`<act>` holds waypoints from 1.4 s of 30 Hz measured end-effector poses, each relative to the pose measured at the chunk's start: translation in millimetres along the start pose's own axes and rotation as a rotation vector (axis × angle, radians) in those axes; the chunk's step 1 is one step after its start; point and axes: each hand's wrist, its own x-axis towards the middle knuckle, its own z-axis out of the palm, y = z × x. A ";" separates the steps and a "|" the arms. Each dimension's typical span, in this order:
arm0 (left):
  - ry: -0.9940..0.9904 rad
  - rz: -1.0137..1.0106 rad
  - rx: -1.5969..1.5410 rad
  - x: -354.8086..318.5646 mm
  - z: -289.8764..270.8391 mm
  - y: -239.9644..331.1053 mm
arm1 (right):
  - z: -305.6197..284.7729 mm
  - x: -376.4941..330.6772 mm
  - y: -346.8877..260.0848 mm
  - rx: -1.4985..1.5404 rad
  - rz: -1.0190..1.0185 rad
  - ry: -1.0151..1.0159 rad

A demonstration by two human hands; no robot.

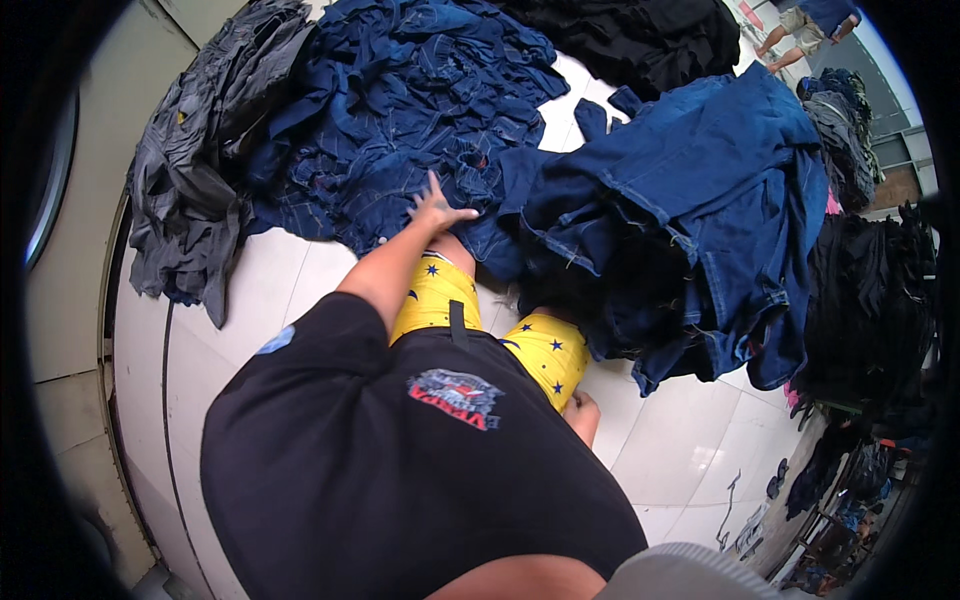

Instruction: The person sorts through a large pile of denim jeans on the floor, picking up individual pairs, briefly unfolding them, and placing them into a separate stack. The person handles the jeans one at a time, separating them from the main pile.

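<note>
My left hand point(438, 208) reaches forward and lies flat with its fingers spread on a heap of dark blue stitched denim pieces point(400, 110), gripping nothing. My right hand point(582, 411) hangs low beside my yellow star-patterned shorts point(545, 352), its fingers curled with nothing visible in them. A big pile of blue denim garments point(700, 200) lies just right of my legs, partly over them. My black shirt point(400, 470) fills the lower part of the view.
Grey garments point(190, 180) are heaped at the left, a black pile point(640, 40) at the top, dark clothes point(870, 300) along the right. Everything lies on a white tiled floor point(250, 300). Another person's legs point(800, 35) show at the top right.
</note>
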 end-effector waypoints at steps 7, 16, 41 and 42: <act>0.241 -0.046 -0.042 -5.7 37.5 46.3 | -64.6 48.8 -166.2 0.144 -0.335 -0.219; -0.709 0.827 -1.492 -78.0 -266.5 105.0 | -127.8 33.7 -337.1 0.590 -1.006 -0.132; -0.431 1.745 -0.298 -360.9 -180.9 361.0 | -467.9 -34.7 -325.7 0.266 -1.133 1.605; -0.535 1.759 -0.345 -361.3 -163.1 362.7 | -502.9 -23.5 -330.2 0.203 -1.086 1.660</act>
